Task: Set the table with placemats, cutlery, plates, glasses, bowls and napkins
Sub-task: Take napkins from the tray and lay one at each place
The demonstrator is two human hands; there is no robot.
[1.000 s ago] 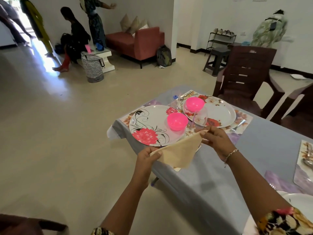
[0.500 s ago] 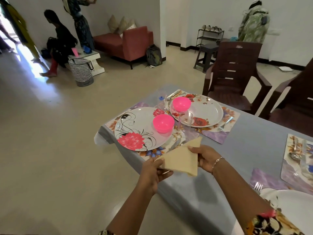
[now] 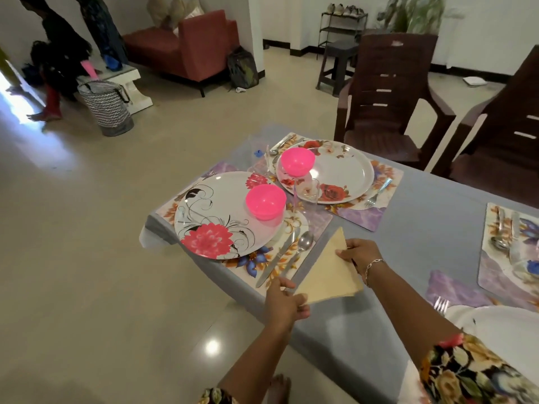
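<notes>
A cream napkin (image 3: 328, 271) folded into a triangle lies low over the grey table (image 3: 423, 228), just right of the near floral placemat (image 3: 280, 263). My left hand (image 3: 284, 304) pinches its near corner and my right hand (image 3: 360, 253) holds its right edge. On that placemat sit a flowered plate (image 3: 215, 217) with a pink bowl (image 3: 265, 201), a knife (image 3: 275, 260) and a spoon (image 3: 302, 247). A second plate (image 3: 341, 170) with a pink bowl (image 3: 297, 161) lies behind, with a clear glass (image 3: 307, 193) between the two settings.
A fork (image 3: 377, 193) lies right of the far plate. Two brown chairs (image 3: 388, 91) stand behind the table. More placemats with cutlery (image 3: 507, 246) and a white plate (image 3: 507, 330) are at the right. People, a red sofa (image 3: 186, 48) and a patterned basket (image 3: 106, 104) stand across the floor.
Both hands have lowered the napkin from in front of the near plate down and to the right, beside the near placemat's cutlery.
</notes>
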